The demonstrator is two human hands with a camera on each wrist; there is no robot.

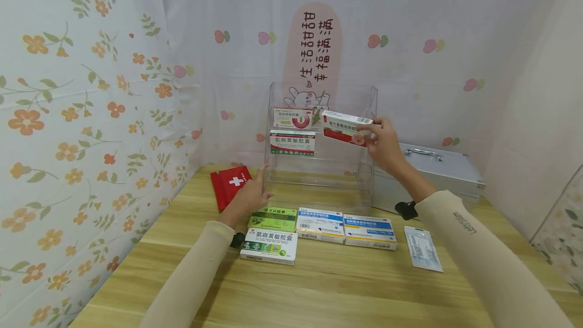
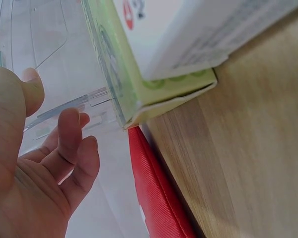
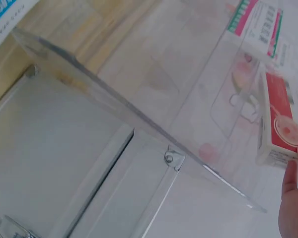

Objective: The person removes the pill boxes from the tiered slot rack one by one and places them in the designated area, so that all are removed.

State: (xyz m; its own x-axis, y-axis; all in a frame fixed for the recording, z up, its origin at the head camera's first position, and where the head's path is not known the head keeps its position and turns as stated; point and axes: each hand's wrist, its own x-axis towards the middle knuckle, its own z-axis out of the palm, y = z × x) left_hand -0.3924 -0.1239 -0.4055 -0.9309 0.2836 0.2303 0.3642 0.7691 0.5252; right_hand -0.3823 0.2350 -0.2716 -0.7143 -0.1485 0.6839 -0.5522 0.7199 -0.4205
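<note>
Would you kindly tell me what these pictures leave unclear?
Right hand, right wrist view: partly cut off by edge.
Back of red-and-white box, head view: turned away.
Inside silver case, head view: hidden by its lid.
Print on white packet, head view: too small.

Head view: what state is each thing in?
Red-white cardboard box: held, tilted
Right grip: pinching it
Left grip: open, empty
Clear plastic rack: upright, holding two boxes
Silver metal case: lid down
Red cloth pouch: lying cross-up
Green cardboard box: face-up
White-green cardboard box: face-up
Two blue-white cardboard boxes: face-up
White rectangular packet: lying flat
</note>
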